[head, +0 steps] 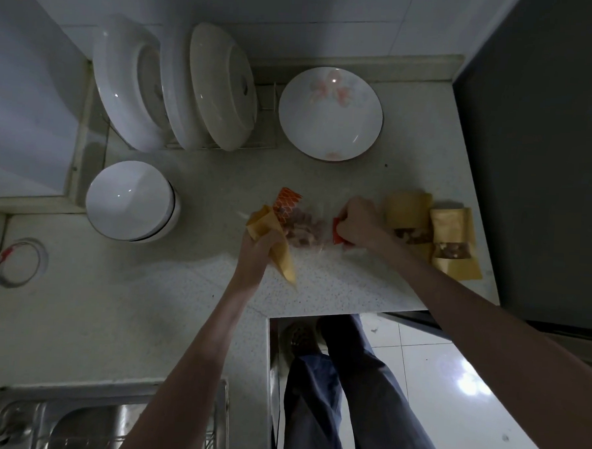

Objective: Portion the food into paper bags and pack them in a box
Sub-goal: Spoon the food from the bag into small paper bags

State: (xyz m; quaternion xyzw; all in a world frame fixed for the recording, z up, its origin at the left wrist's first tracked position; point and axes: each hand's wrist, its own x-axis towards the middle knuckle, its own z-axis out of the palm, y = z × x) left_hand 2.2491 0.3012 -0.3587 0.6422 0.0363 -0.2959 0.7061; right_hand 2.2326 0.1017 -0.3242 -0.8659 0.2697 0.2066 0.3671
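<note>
Clear food bag point(304, 228) of brownish pieces, lying between the two hands near the counter's point(180, 304) right front edge, long axis running left to right from the orange-patterned end to the red end. Left hand point(257, 244) clenched round an empty paper bag point(276, 244) touching the food bag's left end; right hand point(358, 224) pinching the red end. Two filled paper bags point(431, 231) just right of the right hand, by the counter's right edge; no box in view

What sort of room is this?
Most likely a home kitchen: white plates standing in a wire dish rack, a stainless steel sink, and a speckled stone countertop.
</note>
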